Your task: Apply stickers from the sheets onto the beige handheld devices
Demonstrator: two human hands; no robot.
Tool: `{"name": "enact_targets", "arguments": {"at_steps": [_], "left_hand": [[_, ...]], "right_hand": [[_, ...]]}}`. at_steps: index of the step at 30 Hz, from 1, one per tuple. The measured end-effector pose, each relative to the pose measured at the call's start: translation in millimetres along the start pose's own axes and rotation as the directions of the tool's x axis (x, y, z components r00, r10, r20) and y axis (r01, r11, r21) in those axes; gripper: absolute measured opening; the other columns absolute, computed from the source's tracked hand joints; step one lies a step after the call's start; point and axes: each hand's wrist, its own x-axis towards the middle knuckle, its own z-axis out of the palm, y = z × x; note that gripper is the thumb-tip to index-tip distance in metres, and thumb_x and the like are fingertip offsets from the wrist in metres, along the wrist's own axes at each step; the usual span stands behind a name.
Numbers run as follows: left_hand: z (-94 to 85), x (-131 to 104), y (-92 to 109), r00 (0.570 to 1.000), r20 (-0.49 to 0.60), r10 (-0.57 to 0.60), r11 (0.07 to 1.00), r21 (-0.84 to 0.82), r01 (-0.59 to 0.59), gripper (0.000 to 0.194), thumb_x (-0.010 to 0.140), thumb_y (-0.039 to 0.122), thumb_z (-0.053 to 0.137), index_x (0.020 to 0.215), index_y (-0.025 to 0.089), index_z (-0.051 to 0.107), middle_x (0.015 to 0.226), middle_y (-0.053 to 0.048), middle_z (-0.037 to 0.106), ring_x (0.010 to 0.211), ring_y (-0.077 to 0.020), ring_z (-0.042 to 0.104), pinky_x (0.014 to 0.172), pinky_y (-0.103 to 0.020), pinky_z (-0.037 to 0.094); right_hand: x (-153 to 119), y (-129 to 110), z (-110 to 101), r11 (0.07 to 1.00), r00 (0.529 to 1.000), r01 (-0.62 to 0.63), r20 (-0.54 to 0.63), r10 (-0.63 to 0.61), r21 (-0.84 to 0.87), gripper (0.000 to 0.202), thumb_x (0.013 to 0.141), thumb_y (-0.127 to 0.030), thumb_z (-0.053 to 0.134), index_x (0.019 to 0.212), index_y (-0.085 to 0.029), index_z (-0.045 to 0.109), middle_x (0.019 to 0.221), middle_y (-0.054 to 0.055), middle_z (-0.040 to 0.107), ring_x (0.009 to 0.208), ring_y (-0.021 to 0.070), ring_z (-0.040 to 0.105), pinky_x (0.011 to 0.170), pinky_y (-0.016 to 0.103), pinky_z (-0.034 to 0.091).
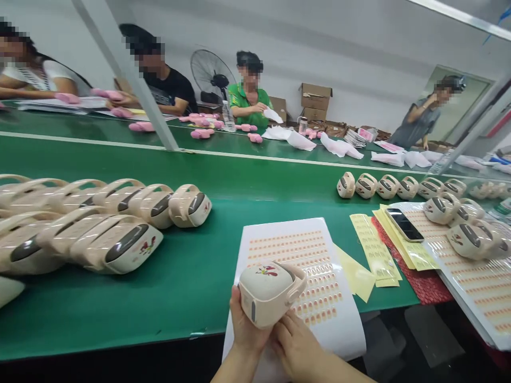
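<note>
A small cream speaker (265, 292) with a carrying handle and a red printed design on its mesh face is held tilted above the front edge of the table. My left hand (248, 325) wraps round its left side, thumb up along the casing. Under the lower right of the speaker, my right hand (293, 338) has its fingers curled against it; their tips are partly hidden. Beneath both hands lies a white sheet of small orange stickers (291, 242), its front end hanging over the edge.
Rows of similar speakers (128, 242) stand at left, with more (387, 186) at back right. Yellow sticker sheets (373, 244), a phone (404, 224) and another sticker stack (475, 287) lie to the right. Across the green table (191, 298), several people sit or stand by pink items.
</note>
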Motion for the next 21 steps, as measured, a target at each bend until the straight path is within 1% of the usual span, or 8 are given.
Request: {"name": "enact_targets", "arguments": {"at_steps": [2, 5, 8, 11, 15, 17, 19, 21], "left_hand": [[-5.4, -2.3, 0.0, 1.000, 0.002, -0.026, 0.999, 0.029, 0.026, 0.036, 0.083, 0.042, 0.040, 0.097, 0.024, 0.068, 0.087, -0.005, 0.074, 0.082, -0.0262, 0.067, 0.079, -0.041, 0.050], [-11.4, -4.2, 4.3, 0.997, -0.007, -0.074, 0.995, 0.061, 0.074, 0.033, 0.083, 0.043, 0.043, 0.096, 0.026, 0.068, 0.089, -0.004, 0.073, 0.079, -0.0256, 0.067, 0.073, -0.039, 0.053], [-13.3, -4.6, 7.4, 0.997, -0.023, -0.080, 0.995, 0.054, 0.081, 0.030, 0.080, 0.046, 0.047, 0.093, 0.029, 0.068, 0.087, -0.002, 0.074, 0.079, -0.0255, 0.067, 0.067, -0.036, 0.054], [-11.7, -3.5, 7.8, 0.993, -0.058, -0.100, 0.993, 0.063, 0.104, 0.031, 0.078, 0.049, 0.049, 0.093, 0.029, 0.067, 0.085, -0.001, 0.074, 0.076, -0.0251, 0.067, 0.068, -0.037, 0.054], [-5.0, 1.5, 6.8, 0.986, -0.146, -0.080, 0.988, 0.124, 0.098, 0.036, 0.076, 0.050, 0.051, 0.101, 0.027, 0.065, 0.084, -0.002, 0.073, 0.072, -0.0246, 0.067, 0.072, -0.040, 0.052], [0.3, 6.3, 5.9, 0.979, -0.195, -0.060, 0.981, 0.168, 0.094, 0.039, 0.076, 0.050, 0.051, 0.104, 0.026, 0.063, 0.086, -0.003, 0.073, 0.074, -0.0247, 0.066, 0.069, -0.038, 0.052], [6.3, 12.0, 4.8, 0.973, -0.228, -0.047, 0.975, 0.202, 0.094, 0.041, 0.077, 0.050, 0.051, 0.106, 0.024, 0.062, 0.087, -0.004, 0.073, 0.075, -0.0243, 0.066, 0.067, -0.035, 0.053], [11.5, 16.5, 4.1, 0.972, -0.231, -0.046, 0.971, 0.217, 0.098, 0.042, 0.078, 0.050, 0.050, 0.107, 0.023, 0.061, 0.087, -0.005, 0.073, 0.074, -0.0238, 0.066, 0.067, -0.035, 0.052]], "right_hand": [[-6.4, 6.3, -28.8, 0.997, 1.000, 0.001, 0.003, -0.002, 0.075, 0.039, 0.078, -0.009, 0.040, 0.114, -0.017, 0.052, 0.106, 0.010, 0.061, 0.103, 0.0199, 0.054, 0.088, 0.035, 0.048], [-29.0, 24.0, -75.7, 0.974, 0.972, -0.226, -0.057, 0.227, 0.017, 0.036, 0.079, -0.008, 0.044, 0.113, -0.017, 0.053, 0.102, 0.012, 0.059, 0.097, 0.0209, 0.055, 0.083, 0.037, 0.050], [-49.5, 39.2, -100.2, 0.942, 0.943, -0.330, 0.016, 0.332, -0.055, 0.042, 0.075, -0.006, 0.053, 0.116, -0.018, 0.052, 0.106, 0.011, 0.058, 0.098, 0.0223, 0.053, 0.085, 0.038, 0.049], [-55.3, 46.2, -100.3, 0.945, 0.945, -0.303, 0.087, 0.315, -0.124, 0.043, 0.076, -0.003, 0.054, 0.116, -0.019, 0.053, 0.104, 0.010, 0.060, 0.095, 0.0221, 0.054, 0.082, 0.037, 0.051], [-54.9, 46.7, -93.1, 0.940, 0.955, -0.252, 0.099, 0.280, -0.232, 0.040, 0.076, -0.005, 0.056, 0.115, -0.017, 0.054, 0.099, 0.010, 0.062, 0.090, 0.0211, 0.055, 0.079, 0.034, 0.051], [-58.1, 46.1, -91.3, 0.933, 0.964, -0.201, 0.110, 0.243, -0.297, 0.049, 0.073, -0.015, 0.064, 0.120, -0.015, 0.050, 0.108, 0.012, 0.060, 0.100, 0.0245, 0.053, 0.085, 0.037, 0.048], [-62.7, 46.9, -87.8, 0.909, 0.974, -0.141, 0.108, 0.197, -0.392, 0.067, 0.066, -0.028, 0.072, 0.126, -0.013, 0.045, 0.120, 0.015, 0.054, 0.113, 0.0303, 0.045, 0.093, 0.043, 0.041], [-65.8, 49.8, -81.1, 0.863, 0.985, -0.114, 0.060, 0.165, -0.493, 0.072, 0.066, -0.032, 0.071, 0.129, -0.012, 0.041, 0.125, 0.016, 0.051, 0.117, 0.0316, 0.041, 0.094, 0.045, 0.036]]}}
